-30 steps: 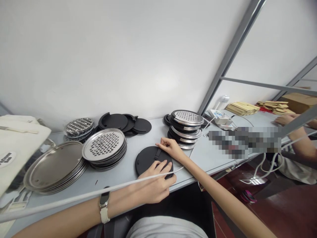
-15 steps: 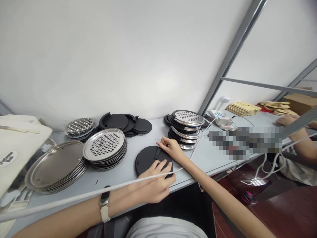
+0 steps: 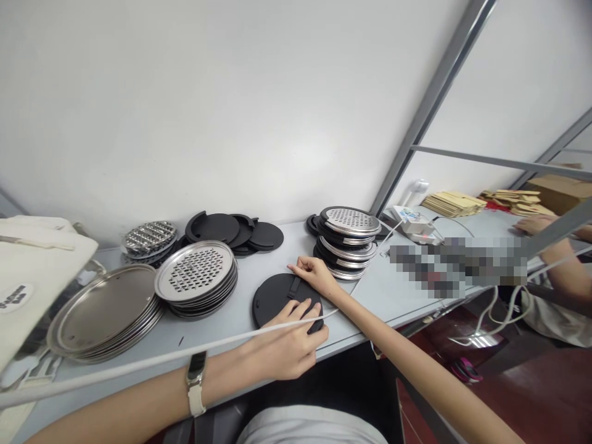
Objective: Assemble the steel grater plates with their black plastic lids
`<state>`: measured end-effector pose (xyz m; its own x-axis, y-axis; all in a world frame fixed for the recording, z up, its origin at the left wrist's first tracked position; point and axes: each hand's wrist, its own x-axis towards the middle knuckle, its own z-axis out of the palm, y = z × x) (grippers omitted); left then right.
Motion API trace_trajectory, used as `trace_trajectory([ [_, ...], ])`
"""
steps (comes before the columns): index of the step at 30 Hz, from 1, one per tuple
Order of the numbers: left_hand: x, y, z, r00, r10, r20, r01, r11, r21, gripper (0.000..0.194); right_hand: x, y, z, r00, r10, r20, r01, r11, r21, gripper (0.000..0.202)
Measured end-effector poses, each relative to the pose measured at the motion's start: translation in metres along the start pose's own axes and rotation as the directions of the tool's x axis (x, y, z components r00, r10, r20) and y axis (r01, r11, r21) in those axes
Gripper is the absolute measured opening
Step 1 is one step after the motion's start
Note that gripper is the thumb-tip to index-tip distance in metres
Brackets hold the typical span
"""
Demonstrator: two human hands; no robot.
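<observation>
A black round disc-shaped case (image 3: pixel 274 299) lies flat on the table in front of me, with a short black tab (image 3: pixel 294 285) on its top near the far edge. My left hand (image 3: pixel 291 336) lies over its near right side, fingers bent onto the top and gripping the rim. At the far right edge, my right hand (image 3: pixel 314 274) is closed, with thumb and index finger together by the tab. What lies under those fingertips is hidden. Just beyond my right hand stands a stack of grater discs in black rings (image 3: pixel 350 237).
To the left are stacked metal grater plates (image 3: pixel 198 271), plain metal plates (image 3: pixel 104 308), small graters (image 3: pixel 150 237) and black round parts (image 3: pixel 217 228). A white cord (image 3: pixel 222 341) crosses over my left forearm. A white bag (image 3: pixel 37 265) sits far left; another person's hand (image 3: pixel 531 225) is far right.
My right hand's fingertips have shifted slightly left along the far edge of the black case. My left hand and the case stay in place.
</observation>
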<state>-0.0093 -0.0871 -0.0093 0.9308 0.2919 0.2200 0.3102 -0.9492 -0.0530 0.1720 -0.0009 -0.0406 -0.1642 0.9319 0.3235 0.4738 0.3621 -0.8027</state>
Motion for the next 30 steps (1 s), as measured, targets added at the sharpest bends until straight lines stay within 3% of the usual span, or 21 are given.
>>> trace_trajectory([
  [11,0.0018,0.0005,-0.0047,1.000,-0.010,0.024,0.009,1.000,0.013,0.023,0.0061,-0.0004,0.0000,0.998,-0.037,0.046,0.036,0.999,0.008,0.048],
  [21,0.0026,0.0008,-0.0050,1.000,-0.001,0.010,0.000,1.000,0.021,0.023,0.0069,-0.0007,-0.0006,0.997,0.007,0.079,-0.012,0.998,0.066,0.040],
  [30,0.0007,0.0001,-0.0003,1.000,0.015,0.007,-0.015,1.000,0.022,0.023,0.0056,-0.0038,0.0008,0.998,-0.046,0.044,0.048,0.997,-0.055,0.045],
])
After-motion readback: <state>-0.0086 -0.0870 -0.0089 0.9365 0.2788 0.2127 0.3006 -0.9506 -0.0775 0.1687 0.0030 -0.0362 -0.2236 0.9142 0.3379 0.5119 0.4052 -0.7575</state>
